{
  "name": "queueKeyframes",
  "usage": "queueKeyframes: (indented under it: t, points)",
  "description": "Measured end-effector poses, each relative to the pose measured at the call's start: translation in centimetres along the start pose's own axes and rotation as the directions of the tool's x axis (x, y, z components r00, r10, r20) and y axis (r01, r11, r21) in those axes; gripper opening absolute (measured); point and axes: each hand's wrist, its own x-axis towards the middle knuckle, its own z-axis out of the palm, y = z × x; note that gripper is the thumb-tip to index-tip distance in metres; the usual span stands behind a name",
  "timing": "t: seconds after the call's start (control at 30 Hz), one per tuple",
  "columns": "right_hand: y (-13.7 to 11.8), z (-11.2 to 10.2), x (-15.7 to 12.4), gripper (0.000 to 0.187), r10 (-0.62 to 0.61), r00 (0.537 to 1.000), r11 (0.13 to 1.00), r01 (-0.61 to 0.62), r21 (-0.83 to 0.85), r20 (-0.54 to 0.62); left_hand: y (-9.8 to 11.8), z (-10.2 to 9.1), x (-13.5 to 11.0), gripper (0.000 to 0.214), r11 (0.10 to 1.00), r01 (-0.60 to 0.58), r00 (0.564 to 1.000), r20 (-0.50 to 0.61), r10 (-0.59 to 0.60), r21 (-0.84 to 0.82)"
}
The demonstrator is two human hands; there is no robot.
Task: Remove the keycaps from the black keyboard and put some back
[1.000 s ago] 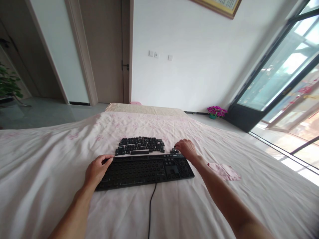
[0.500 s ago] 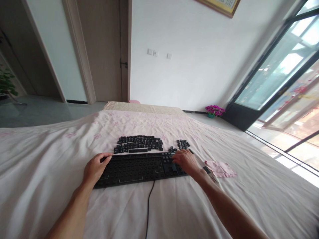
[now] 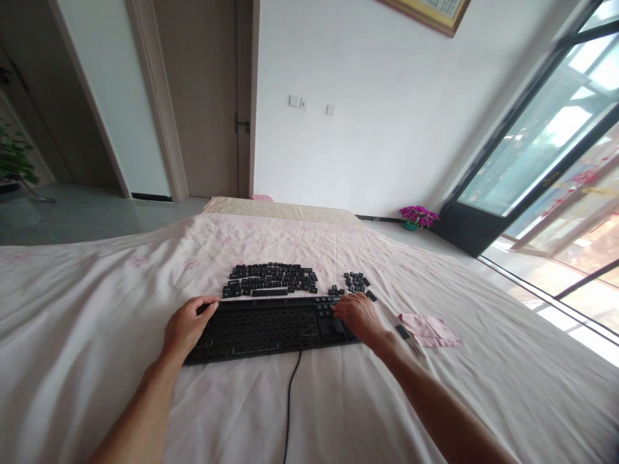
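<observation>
A black keyboard [image 3: 271, 327] lies on the bedsheet with most keycaps off its main block; some caps remain around its right part. My left hand [image 3: 188, 323] is closed on the left end, thumb along the far edge. Over the right end, my right hand [image 3: 358, 316] has its bent fingers close together, touching the small key group there. Whatever its fingertips may hold is hidden. Just beyond the keyboard lie many loose black keycaps [image 3: 271, 277], with a long space bar [image 3: 269, 292] in front. A smaller keycap cluster [image 3: 355, 281] sits beyond my right hand.
A pink cloth [image 3: 430, 330] lies right of the keyboard, beside a small dark flat piece [image 3: 402, 332]. The keyboard's black cable [image 3: 290, 399] runs toward me over the wrinkled bedsheet [image 3: 232, 412]. Purple flowers [image 3: 418, 216] stand on the floor by the glass door.
The view has shifted slightly. Both hands keep nearly the same places on the keyboard, and the loose keycaps show no clear change.
</observation>
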Motion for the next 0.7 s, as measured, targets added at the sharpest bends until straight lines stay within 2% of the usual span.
queueKeyframes:
  t: [0.23, 0.43, 0.7]
  points:
    - [-0.42, 0.39, -0.67, 0.025, -0.032, 0.999, 0.999, 0.032, 0.003, -0.026, -0.32, 0.17, 0.15, 0.033, 1.0, -0.031, 0.999, -0.009, 0.031, -0.002]
    - [-0.15, 0.96, -0.8, 0.026, 0.001, 0.999, 1.0, 0.0, 0.028, -0.054, -0.29, 0.18, 0.1, 0.031, 0.999, -0.035, 0.999, -0.017, 0.035, -0.003]
    - [-0.83, 0.96, -1.03, 0.029, -0.035, 0.996, 0.999, 0.032, -0.03, -0.081, -0.13, 0.11, 0.05, 0.031, 1.0, -0.017, 1.0, 0.0, 0.017, -0.003]
